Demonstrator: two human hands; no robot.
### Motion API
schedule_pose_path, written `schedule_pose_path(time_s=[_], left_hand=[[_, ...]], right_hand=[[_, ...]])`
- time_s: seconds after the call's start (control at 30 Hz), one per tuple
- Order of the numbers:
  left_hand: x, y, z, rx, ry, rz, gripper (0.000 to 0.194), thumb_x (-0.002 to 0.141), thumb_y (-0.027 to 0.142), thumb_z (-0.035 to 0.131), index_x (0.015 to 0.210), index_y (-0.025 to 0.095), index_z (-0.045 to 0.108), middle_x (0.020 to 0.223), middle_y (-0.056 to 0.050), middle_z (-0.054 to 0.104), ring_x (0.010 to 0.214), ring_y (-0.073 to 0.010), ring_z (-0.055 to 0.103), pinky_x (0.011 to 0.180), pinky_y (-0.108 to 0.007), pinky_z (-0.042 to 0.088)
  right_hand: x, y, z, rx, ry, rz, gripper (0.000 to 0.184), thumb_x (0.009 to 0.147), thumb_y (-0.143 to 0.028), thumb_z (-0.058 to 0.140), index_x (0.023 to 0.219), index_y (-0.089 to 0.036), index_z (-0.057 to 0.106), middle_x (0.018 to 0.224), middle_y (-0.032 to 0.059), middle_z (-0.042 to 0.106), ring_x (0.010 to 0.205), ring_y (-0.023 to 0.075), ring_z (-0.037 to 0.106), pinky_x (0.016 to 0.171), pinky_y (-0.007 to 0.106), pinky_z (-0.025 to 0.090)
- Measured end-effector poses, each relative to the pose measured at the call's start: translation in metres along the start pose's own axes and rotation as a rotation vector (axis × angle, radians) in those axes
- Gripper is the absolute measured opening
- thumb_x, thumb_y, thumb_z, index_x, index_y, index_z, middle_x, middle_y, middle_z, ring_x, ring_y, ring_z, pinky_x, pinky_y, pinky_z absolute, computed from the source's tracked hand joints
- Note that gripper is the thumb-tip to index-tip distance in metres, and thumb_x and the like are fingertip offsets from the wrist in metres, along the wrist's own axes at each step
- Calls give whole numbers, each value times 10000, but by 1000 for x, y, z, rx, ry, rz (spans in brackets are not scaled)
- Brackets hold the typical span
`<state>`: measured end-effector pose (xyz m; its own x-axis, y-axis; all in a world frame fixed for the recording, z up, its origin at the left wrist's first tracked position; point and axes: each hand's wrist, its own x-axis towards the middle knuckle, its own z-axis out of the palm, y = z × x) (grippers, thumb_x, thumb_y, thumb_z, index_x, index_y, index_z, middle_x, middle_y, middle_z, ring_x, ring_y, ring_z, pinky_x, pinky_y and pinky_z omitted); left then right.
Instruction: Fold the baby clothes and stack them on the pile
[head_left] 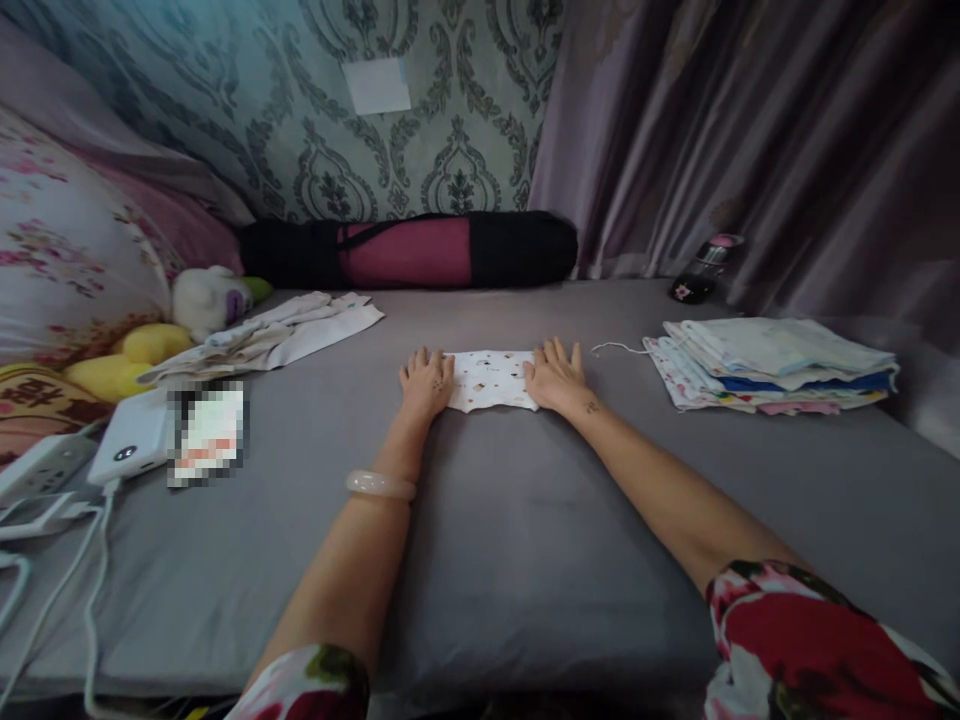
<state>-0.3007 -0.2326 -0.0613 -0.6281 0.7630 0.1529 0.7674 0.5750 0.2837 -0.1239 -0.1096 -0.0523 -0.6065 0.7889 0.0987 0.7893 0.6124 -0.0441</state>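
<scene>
Grey sheet (517,530) beneath, the cloth (491,382) could pucker if the left hand (428,384) and right hand (556,378), fingers apart and flat at its edges, press unevenly.

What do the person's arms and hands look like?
Both sleeves have a big flowery pattern in red, white, green and black: left sleeve, right sleeve. A pale, smooth, round bangle circles the left forearm. There are small dark marks on the back of the left hand, and another on the wrist near the right hand. I see no gloves.
</scene>
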Motion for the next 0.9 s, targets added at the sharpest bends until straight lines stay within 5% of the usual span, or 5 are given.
schedule_pose_path(time_s=[0.17, 0.47, 0.63, 0.9], left_hand=[[1, -5, -8, -34, 72, -67, 416, 942, 365, 362, 1261, 255, 605, 1310, -122, 582, 1206, -307, 501, 977, -465, 414], [8, -11, -7, -159, 14, -157, 379, 893, 351, 462, 1220, 267, 633, 1126, -81, 695, 1125, -311, 554, 934, -457, 419], [10, -12, -8, -243, 15, -214, 345, 898, 384, 459, 1155, 272, 659, 1092, -65, 713, 1118, -294, 576, 933, -446, 419], [14, -14, -8, -288, 92, -258, 334, 910, 338, 422, 1104, 257, 682, 1104, -72, 712, 1103, -277, 597, 911, -416, 433]], right_hand=[[-5, -13, -1, 75, -12, -133, 605, 991, -396, 175, 1491, -94, 334, 1561, 155, 293, 1450, 278, 212, 1163, 469, 154], [-4, -12, 11, 85, -46, -130, 605, 998, -416, 182, 1492, -96, 325, 1542, 171, 325, 1443, 288, 230, 1169, 486, 119], [0, -19, 0, 116, -102, -116, 591, 994, -412, 200, 1471, -100, 356, 1528, 184, 339, 1424, 317, 258, 1151, 545, 145], [-3, -64, -3, 216, -44, -112, 597, 990, -492, 208, 1491, -190, 327, 1573, 182, 228, 1428, 385, 194, 1056, 684, 216]])
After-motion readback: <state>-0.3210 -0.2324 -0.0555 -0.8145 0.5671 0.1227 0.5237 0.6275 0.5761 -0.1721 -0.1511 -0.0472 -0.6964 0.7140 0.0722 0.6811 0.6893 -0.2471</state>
